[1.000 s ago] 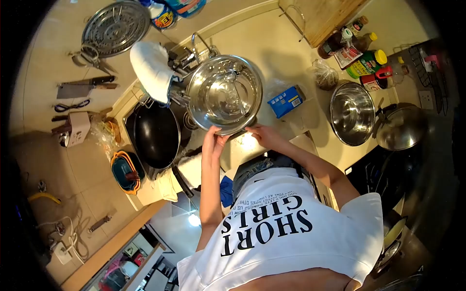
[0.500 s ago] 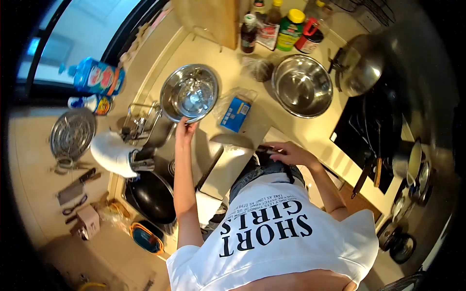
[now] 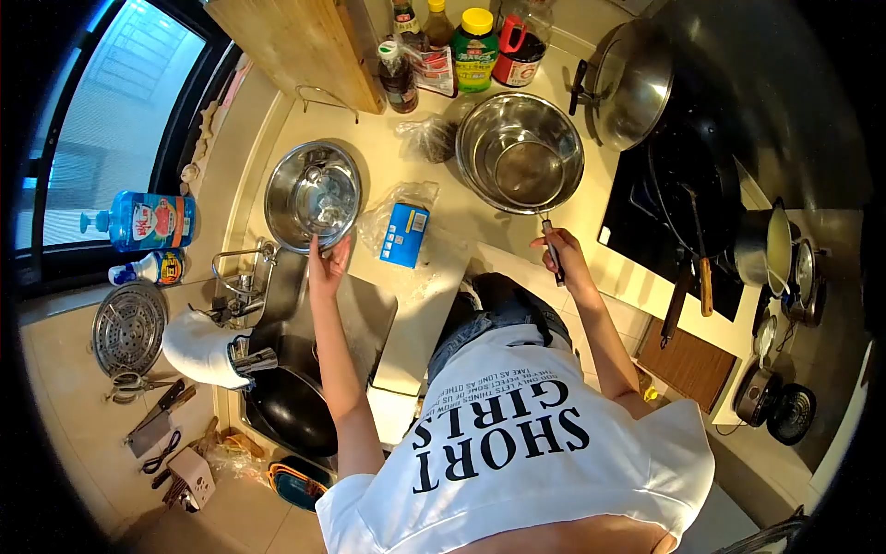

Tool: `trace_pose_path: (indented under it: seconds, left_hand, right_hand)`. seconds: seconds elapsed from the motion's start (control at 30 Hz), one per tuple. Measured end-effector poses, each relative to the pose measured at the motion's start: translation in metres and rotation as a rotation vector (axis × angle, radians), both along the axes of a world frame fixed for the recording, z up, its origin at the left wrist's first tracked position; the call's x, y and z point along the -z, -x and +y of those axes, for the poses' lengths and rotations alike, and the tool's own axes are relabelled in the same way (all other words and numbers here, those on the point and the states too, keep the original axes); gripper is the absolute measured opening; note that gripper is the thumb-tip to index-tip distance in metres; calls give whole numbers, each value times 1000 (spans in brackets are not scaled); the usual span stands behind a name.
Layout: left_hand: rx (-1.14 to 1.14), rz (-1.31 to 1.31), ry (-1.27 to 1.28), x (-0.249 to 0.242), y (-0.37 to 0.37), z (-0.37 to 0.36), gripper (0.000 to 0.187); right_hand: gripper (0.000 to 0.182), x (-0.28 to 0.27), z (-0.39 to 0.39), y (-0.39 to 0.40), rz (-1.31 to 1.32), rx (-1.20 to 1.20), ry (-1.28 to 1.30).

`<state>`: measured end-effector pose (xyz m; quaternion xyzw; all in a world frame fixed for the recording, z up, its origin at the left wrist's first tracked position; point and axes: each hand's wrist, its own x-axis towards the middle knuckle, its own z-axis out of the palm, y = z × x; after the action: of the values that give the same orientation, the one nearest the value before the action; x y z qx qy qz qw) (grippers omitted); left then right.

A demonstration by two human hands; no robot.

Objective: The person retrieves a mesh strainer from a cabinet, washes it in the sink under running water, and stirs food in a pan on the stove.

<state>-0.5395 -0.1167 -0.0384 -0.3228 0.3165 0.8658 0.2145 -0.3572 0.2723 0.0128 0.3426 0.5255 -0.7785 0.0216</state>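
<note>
My left hand (image 3: 328,270) is at the near rim of a shiny metal bowl (image 3: 280,208), one digit over the rim and the other fingers spread to the right along its side. Inside the bowl there are bright reflections. My right hand (image 3: 570,258) is closed around the dark handle of a utensil (image 3: 551,238) with a thin metal shaft. The shaft points up to the near rim of a larger metal bowl (image 3: 472,138), and I cannot tell the shape of its head. Between the two bowls lies a blue box (image 3: 404,235) on clear plastic.
Bottles and a green jar (image 3: 475,51) line the back of the counter beside a wooden board (image 3: 286,42). To the right are a lidded pan (image 3: 632,88) and a wok (image 3: 688,185) on the black hob. At left are the sink (image 3: 365,305), faucet (image 3: 242,284) and a knife (image 3: 161,420).
My right hand has moved up and away from my waist, bringing the utensil to the larger bowl. My left hand has shifted slightly right along the smaller bowl's rim. The view has turned a little.
</note>
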Motion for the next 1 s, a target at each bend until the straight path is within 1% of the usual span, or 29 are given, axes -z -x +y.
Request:
trace_pose_path:
  seconds: [0.03, 0.07, 0.1, 0.17, 0.2, 0.27, 0.3, 0.33, 0.37, 0.4, 0.43, 0.5, 0.53, 0.6, 0.63, 0.7, 0.73, 0.77, 0.8, 0.83, 0.87, 0.9, 0.93, 0.97, 1.0]
  left_hand:
    - [16, -35, -100, -5, -6, 2, 50]
    - [58, -24, -37, -4, -14, 1, 61]
    - [58, -24, -37, -7, -23, 3, 61]
    - [26, -6, 64, -16, -44, 11, 53]
    - [8, -3, 13, -18, -53, 12, 49]
    - [16, 20, 2, -10, -71, 7, 48]
    - [20, 40, -10, -7, -80, 4, 46]
    - [31, 52, -14, -5, -89, 2, 44]
    - [52, 63, -26, -3, -97, 3, 42]
    - [69, 68, 8, -10, -106, 9, 42]
    - [90, 76, 38, -19, -114, 17, 41]
    - [149, 56, 54, -21, -125, 23, 41]
    - [184, 65, 39, -19, -127, 26, 41]
    - [325, 109, 67, -19, -138, 31, 40]
    - [348, 109, 58, -20, -142, 37, 40]
    - [598, 133, 102, -24, -148, 54, 39]
    - [701, 184, 88, -38, -151, 71, 37]
    - [716, 187, 78, -53, -151, 88, 37]
    - [880, 323, 104, -70, -151, 106, 34]
    - [1041, 457, 129, -92, -154, 124, 31]
    - [1074, 613, 114, -124, -160, 145, 27]
    - [1099, 777, 96, -162, -165, 165, 25]
    - [1157, 955, 111, -200, -171, 178, 23]
    - [1209, 1129, 130, -234, -178, 187, 22]
    - [1167, 1348, -26, -261, -185, 198, 21]
  right_hand:
    - [22, 3, 3, 2, -12, 0, 34]
    - [21, 4, 7, 1, 15, -48, 69]
    - [21, 4, 10, 3, 16, -48, 68]
    - [20, 2, 16, 6, 17, -96, 228]
    - [20, -1, 17, 8, 18, -92, 227]
    - [21, -8, 17, 13, -33, -58, 264]
    - [21, 0, 19, 16, -27, -48, 259]
    - [21, 11, 22, 18, -77, -109, 243]
    - [22, 18, 28, 14, -128, -159, 221]
    - [23, 14, 26, 14, -133, -148, 203]
    - [24, 9, 22, 17, -136, -134, 183]
    - [29, 2, 19, 16, -122, -107, 278]
    - [29, 3, 18, 15, -112, -72, 265]
    - [35, 13, 14, 2, -65, -25, 249]
    - [35, 15, 13, -10, -64, -1, 242]
    - [38, 17, 9, -32, 23, 50, -401]
    - [37, 4, 11, -46, -5, 74, -521]
    - [31, 0, 17, -62, 40, 124, -638]
    - [26, -14, 27, -79, 88, 160, -873]
    - [21, -49, 34, -94, -70, 225, -1022]
    - [21, -49, 61, -114, 55, 288, -1365]
    - [22, -83, 75, -128, -59, 274, -1615]
    - [27, -84, 103, -149, -137, 233, -1713]
    - [39, -82, 125, -164, -369, 270, -1853]
    - [52, -68, 153, -185, -526, 217, -1908]
